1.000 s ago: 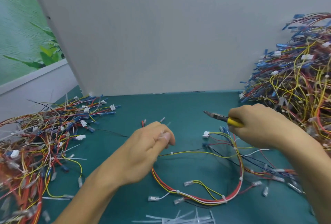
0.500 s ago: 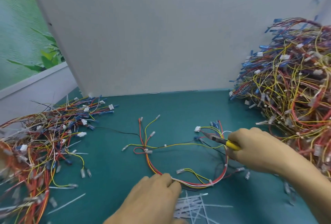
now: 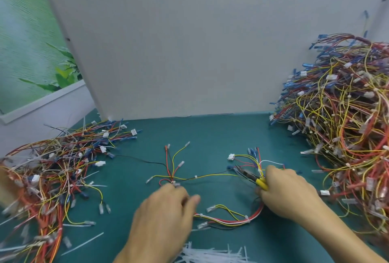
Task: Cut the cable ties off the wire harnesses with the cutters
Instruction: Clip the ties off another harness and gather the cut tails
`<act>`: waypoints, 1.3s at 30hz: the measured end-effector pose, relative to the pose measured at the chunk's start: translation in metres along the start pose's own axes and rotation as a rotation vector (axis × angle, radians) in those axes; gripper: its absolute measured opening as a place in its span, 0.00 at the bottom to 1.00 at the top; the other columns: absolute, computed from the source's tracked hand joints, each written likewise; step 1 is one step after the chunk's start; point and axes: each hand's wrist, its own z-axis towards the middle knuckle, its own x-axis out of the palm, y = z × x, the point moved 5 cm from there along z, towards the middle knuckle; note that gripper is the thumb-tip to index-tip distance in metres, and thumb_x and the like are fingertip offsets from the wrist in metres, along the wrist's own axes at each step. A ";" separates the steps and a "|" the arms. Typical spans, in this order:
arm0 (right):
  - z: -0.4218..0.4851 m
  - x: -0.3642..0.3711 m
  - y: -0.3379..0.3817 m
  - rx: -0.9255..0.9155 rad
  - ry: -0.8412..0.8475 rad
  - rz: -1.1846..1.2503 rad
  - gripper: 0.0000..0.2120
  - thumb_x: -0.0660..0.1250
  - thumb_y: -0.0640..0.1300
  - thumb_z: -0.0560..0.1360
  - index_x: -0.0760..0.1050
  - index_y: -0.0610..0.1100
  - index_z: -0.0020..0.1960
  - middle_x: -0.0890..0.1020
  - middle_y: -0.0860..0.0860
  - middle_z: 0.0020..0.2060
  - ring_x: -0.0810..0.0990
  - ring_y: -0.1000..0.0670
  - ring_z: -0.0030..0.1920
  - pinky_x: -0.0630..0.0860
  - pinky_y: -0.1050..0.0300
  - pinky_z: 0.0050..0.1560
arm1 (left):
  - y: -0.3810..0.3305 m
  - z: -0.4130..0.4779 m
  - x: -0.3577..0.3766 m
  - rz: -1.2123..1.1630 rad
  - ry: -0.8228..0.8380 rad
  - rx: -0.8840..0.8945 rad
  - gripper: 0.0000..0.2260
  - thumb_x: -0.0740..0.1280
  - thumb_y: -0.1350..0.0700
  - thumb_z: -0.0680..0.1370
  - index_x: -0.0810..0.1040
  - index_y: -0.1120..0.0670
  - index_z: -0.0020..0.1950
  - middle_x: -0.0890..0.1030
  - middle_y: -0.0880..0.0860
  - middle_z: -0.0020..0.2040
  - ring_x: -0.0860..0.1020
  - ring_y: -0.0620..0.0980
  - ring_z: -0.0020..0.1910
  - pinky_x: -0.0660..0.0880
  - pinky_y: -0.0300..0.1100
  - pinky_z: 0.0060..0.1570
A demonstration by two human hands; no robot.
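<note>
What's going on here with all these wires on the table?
A person's right hand grips yellow-handled cutters, tips toward the blue-connector end of a wire harness spread on the green table. The left hand, blurred, is over the harness's left part; its grip is unclear. White cable ties on that harness are uncut. Cut ties lie at the near edge, a tall harness pile on the right, a flatter harness pile on the left.

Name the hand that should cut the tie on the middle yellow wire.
Right. The right hand grips the cutters, tips pointing toward that cable tie; the blurred left hand shows no tool, near the wire harness.
</note>
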 end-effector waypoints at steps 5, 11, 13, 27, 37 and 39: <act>0.007 0.005 0.001 0.031 0.036 0.002 0.09 0.61 0.50 0.74 0.63 0.49 0.39 0.76 0.48 0.46 0.78 0.42 0.51 0.67 0.54 0.42 | 0.032 0.044 0.012 0.087 0.158 -0.317 0.18 0.61 0.36 0.74 0.78 0.49 0.48 0.81 0.51 0.52 0.78 0.56 0.54 0.70 0.43 0.44; 0.017 -0.006 0.009 0.046 0.000 0.134 0.07 0.62 0.50 0.70 0.69 0.47 0.40 0.72 0.51 0.36 0.72 0.43 0.41 0.68 0.55 0.40 | 0.042 0.064 0.025 -0.011 0.117 -0.341 0.08 0.63 0.53 0.73 0.75 0.56 0.38 0.83 0.52 0.46 0.79 0.58 0.49 0.75 0.44 0.42; 0.022 -0.022 0.014 0.039 -0.106 0.248 0.07 0.64 0.50 0.69 0.71 0.46 0.38 0.74 0.51 0.33 0.73 0.42 0.40 0.67 0.55 0.37 | 0.044 0.076 0.013 -0.263 0.006 -0.335 0.06 0.66 0.55 0.75 0.78 0.55 0.39 0.83 0.52 0.39 0.81 0.56 0.44 0.78 0.46 0.44; 0.072 -0.057 0.016 0.071 -0.350 1.658 0.05 0.68 0.32 0.75 0.78 0.36 0.40 0.77 0.43 0.29 0.81 0.47 0.28 0.80 0.58 0.31 | 0.053 0.130 -0.029 -1.524 -0.394 -0.331 0.09 0.67 0.70 0.75 0.77 0.58 0.50 0.85 0.52 0.40 0.84 0.51 0.34 0.80 0.40 0.30; 0.083 -0.046 0.023 0.158 -0.258 1.815 0.03 0.65 0.31 0.76 0.76 0.35 0.44 0.78 0.38 0.36 0.84 0.43 0.33 0.83 0.51 0.37 | 0.056 0.145 -0.019 -1.582 -0.435 -0.306 0.10 0.67 0.70 0.75 0.77 0.56 0.51 0.86 0.52 0.40 0.84 0.52 0.35 0.80 0.40 0.32; 0.085 -0.044 0.023 0.181 -0.236 1.901 0.05 0.65 0.31 0.77 0.75 0.37 0.43 0.79 0.41 0.32 0.84 0.42 0.34 0.83 0.50 0.36 | 0.056 0.146 -0.021 -1.588 -0.473 -0.280 0.10 0.66 0.70 0.75 0.76 0.56 0.50 0.85 0.51 0.40 0.84 0.51 0.35 0.80 0.40 0.31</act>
